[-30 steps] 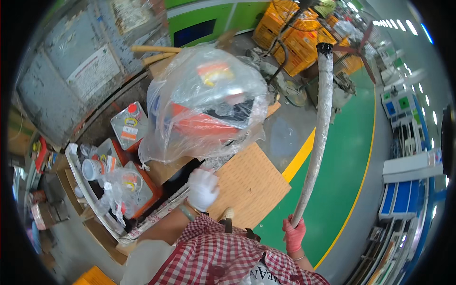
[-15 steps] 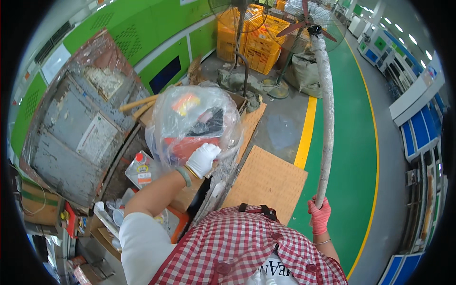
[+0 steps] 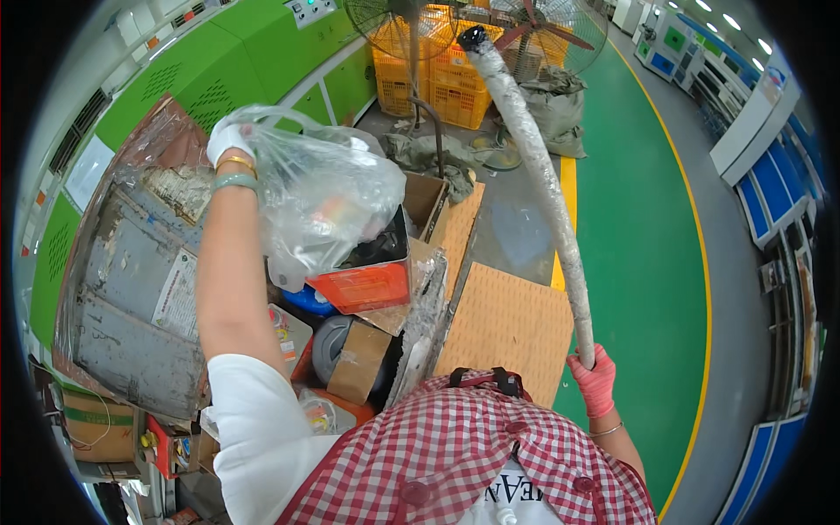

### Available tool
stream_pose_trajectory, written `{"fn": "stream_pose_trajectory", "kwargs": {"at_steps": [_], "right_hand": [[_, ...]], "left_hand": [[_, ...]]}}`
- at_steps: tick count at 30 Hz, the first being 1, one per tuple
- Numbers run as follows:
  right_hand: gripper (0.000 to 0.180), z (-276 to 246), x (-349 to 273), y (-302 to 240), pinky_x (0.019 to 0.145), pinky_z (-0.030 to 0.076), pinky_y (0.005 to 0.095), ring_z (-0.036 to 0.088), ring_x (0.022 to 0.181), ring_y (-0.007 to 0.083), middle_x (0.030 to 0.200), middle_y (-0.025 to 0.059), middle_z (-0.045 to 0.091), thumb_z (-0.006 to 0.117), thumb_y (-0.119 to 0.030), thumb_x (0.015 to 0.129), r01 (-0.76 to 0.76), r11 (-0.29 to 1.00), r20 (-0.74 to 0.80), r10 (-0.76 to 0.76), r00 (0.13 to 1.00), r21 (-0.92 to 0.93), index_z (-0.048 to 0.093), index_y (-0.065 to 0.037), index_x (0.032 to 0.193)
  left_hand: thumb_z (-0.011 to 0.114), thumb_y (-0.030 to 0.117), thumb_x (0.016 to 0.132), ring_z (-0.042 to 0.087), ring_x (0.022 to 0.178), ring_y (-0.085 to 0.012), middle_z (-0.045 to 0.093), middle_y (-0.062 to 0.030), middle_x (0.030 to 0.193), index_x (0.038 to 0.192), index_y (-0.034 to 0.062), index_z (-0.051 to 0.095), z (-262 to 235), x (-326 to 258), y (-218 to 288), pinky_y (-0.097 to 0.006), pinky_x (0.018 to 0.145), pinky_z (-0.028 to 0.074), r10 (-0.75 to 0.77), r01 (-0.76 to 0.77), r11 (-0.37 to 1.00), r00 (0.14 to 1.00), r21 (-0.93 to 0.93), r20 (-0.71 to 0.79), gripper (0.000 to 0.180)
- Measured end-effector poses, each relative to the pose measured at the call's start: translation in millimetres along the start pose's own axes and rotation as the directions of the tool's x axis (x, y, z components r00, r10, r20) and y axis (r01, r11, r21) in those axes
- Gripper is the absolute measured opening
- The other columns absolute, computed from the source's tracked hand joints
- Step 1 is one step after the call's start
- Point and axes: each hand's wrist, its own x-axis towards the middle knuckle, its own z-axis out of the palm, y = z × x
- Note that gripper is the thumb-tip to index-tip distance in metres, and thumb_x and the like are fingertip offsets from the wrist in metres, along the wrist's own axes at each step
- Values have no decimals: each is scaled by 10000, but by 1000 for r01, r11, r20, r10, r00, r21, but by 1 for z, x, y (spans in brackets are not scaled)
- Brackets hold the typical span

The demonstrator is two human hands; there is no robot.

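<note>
My left hand [image 3: 231,144], in a white glove, is closed on the edge of a clear plastic bag [image 3: 324,197]. The bag is stretched up and left over a red box [image 3: 367,284] with a dark inside; what it covers is blurred by the film. In a pink glove, my right hand [image 3: 595,381] wraps round the lower end of a long pole [image 3: 547,166]. The pole is whitish and crusted, stands tilted to the left, and has a dark tip at the top.
Left lies a film-wrapped grey panel [image 3: 122,289]. A tan board [image 3: 507,324] is on the floor before me. Behind are yellow crates [image 3: 459,83], fans [image 3: 534,26] and a sack [image 3: 556,109]. Green machines [image 3: 236,61] line the left; a green walkway [image 3: 639,262] runs right.
My left hand has pulled the plastic bag up and to the left, uncovering more of the red box and a grey round lid below. The pole's top has swung left.
</note>
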Motion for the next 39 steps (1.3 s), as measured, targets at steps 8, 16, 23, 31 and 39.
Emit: {"fn": "stream_pose_trajectory", "kwargs": {"at_steps": [8, 16, 23, 31, 39], "right_hand": [[209, 4, -10, 9, 530, 427, 243, 475, 587, 62, 651, 0, 532, 710, -88, 697, -55, 998, -23, 56, 998, 24, 598, -8, 854], [214, 4, -4, 13, 532, 424, 235, 481, 595, 61, 662, 1, 543, 710, -91, 700, -84, 996, -40, 86, 996, 40, 602, -7, 865], [217, 14, -7, 9, 529, 419, 233, 472, 592, 57, 646, -9, 530, 709, -104, 702, -95, 995, 16, 95, 995, 5, 601, -5, 863], [276, -26, -18, -11, 531, 425, 233, 488, 598, 62, 642, -5, 537, 725, -153, 701, -148, 977, 6, 151, 989, -152, 618, -10, 912], [486, -133, -2, -115, 551, 446, 349, 550, 575, 276, 643, 104, 566, 747, -409, 619, 346, 496, 204, -320, 925, -796, 618, -45, 914]], "left_hand": [[617, 233, 756, 570, 868, -350, 604, -194, 820, 919, -16, 604, 67, -219, -65, -419, 724, 458, 272, -754, 428, 633, 498, 725, 298], [556, 247, 832, 588, 880, -363, 627, -195, 919, 996, 21, 594, 59, -198, -96, -396, 775, 465, -152, -574, 396, 729, 717, 667, 282], [555, 198, 846, 594, 876, -171, 641, -102, 977, 1058, -19, 603, 37, -134, -138, -286, 774, 455, -338, -66, 820, 746, 569, 574, 307], [655, 200, 791, 559, 990, -198, 605, -100, 1100, 1156, 1, 569, 6, -98, -176, -303, 859, 417, -634, 403, 758, 641, 513, 432, 425], [685, 211, 718, 599, 788, -161, 654, -70, 881, 926, 33, 667, 32, -86, -133, -300, 704, 468, -301, -281, 628, 772, 725, 560, 274]]}}
